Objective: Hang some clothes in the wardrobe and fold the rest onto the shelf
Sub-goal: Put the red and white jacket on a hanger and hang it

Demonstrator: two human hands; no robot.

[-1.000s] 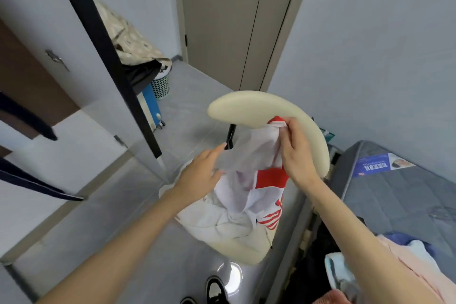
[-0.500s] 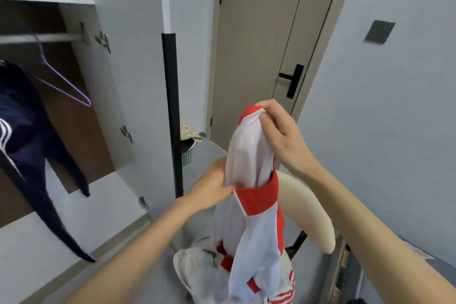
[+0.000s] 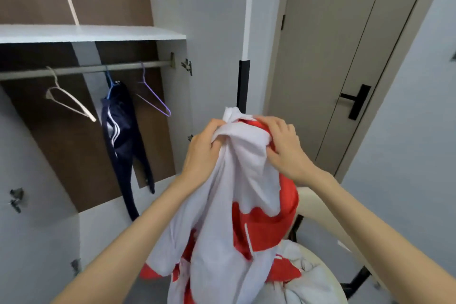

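Left hand [image 3: 201, 153] and right hand [image 3: 283, 148] both gripping bunched top of red-white garment [image 3: 237, 205], holding it up beside wardrobe rail [image 3: 86, 70].

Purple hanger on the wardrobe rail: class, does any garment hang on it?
No, the purple hanger hangs bare on the rail, while the navy garment beside it hangs from a blue hanger.

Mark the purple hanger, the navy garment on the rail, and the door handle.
purple hanger [image 3: 158, 103], head view, on its sloping lower arm.
navy garment [image 3: 121, 128], head view, on its upper body.
door handle [image 3: 355, 102], head view, on its black backplate.
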